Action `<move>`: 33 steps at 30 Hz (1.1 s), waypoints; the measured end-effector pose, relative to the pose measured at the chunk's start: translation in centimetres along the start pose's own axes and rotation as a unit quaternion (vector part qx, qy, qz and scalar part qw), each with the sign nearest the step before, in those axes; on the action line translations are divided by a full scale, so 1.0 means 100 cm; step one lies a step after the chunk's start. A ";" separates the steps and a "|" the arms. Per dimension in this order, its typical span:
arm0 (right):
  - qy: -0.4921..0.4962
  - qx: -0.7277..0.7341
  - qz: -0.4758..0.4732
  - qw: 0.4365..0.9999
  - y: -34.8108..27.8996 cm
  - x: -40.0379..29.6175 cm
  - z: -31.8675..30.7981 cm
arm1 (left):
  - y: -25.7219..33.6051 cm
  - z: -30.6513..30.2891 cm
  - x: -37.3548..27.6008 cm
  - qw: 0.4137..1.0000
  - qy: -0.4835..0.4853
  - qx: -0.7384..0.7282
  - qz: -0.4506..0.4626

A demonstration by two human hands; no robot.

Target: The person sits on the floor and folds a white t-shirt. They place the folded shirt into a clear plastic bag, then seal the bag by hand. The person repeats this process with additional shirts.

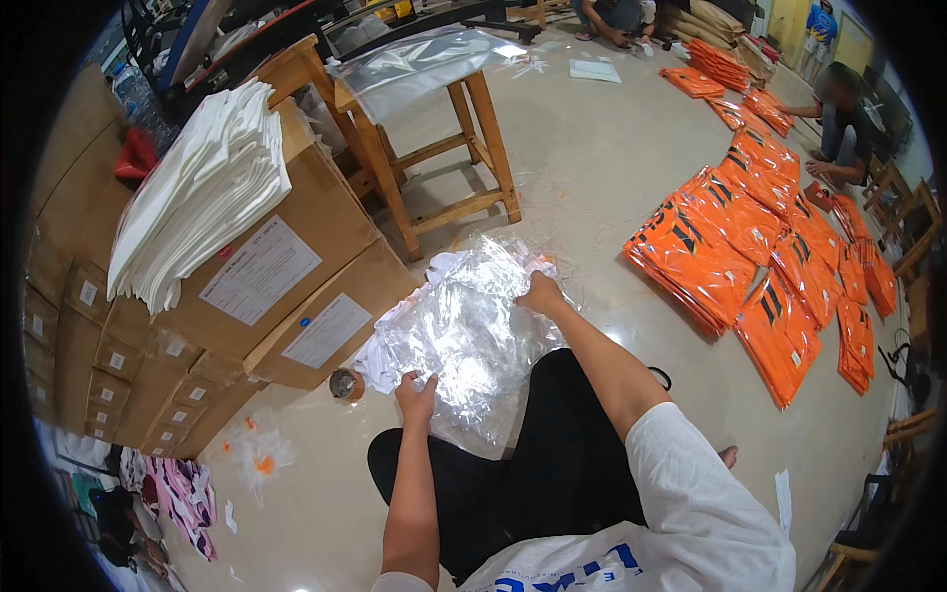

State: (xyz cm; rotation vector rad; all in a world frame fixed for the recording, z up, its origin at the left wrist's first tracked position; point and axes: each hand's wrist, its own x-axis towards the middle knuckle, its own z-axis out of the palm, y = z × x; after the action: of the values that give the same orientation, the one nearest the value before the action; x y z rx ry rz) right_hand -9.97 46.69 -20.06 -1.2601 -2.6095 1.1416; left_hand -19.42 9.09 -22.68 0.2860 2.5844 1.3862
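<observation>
A large clear plastic sheet or bag [466, 348], crinkled and full of glare, spreads over the floor before my folded legs. My left hand [416, 399] pinches its near left edge between thumb and fingers. At its far right side my right hand [541, 294] grips the plastic. White cloth [379, 362] shows from under the sheet along the left and far edges. Just left of the plastic, a roll of brown tape [346, 385] stands on the floor.
Cardboard boxes [333, 214] rise at the left, with stacked white fabric [207, 185] on top. Behind stands a wooden stool [473, 140] bearing clear plastic bags [422, 63]. Bagged orange garments [695, 244] lie in piles at right, near a crouching person [843, 126]. Pink patterned cloth [181, 496] lies lower left.
</observation>
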 end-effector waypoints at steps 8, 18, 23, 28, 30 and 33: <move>-0.068 -0.010 -0.150 0.986 -0.066 -0.023 -0.025 | -0.025 -0.005 0.020 0.974 -0.036 -0.165 -0.150; -0.246 0.273 -0.282 0.886 -0.187 -0.119 -0.124 | 0.026 -0.030 0.009 0.869 -0.005 -0.449 -0.207; -0.205 0.384 -0.263 0.861 -0.182 -0.153 -0.185 | 0.048 -0.048 -0.009 0.850 -0.111 -0.506 -0.100; -0.281 0.448 -0.185 0.828 -0.136 -0.161 -0.197 | 0.047 -0.053 -0.019 0.789 -0.254 -0.549 -0.105; -0.295 0.453 -0.118 0.833 -0.109 -0.154 -0.187 | 0.040 -0.054 -0.018 0.774 -0.296 -0.548 -0.111; -0.273 0.426 -0.071 0.860 -0.068 -0.160 -0.168 | 0.050 -0.061 -0.026 0.771 -0.312 -0.540 -0.132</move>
State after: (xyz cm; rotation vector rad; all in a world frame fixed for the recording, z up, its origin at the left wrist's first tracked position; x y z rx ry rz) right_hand 1.60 43.11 0.89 -0.5786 -1.8974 2.4852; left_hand -18.15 6.21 -14.96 0.1303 0.9903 1.9406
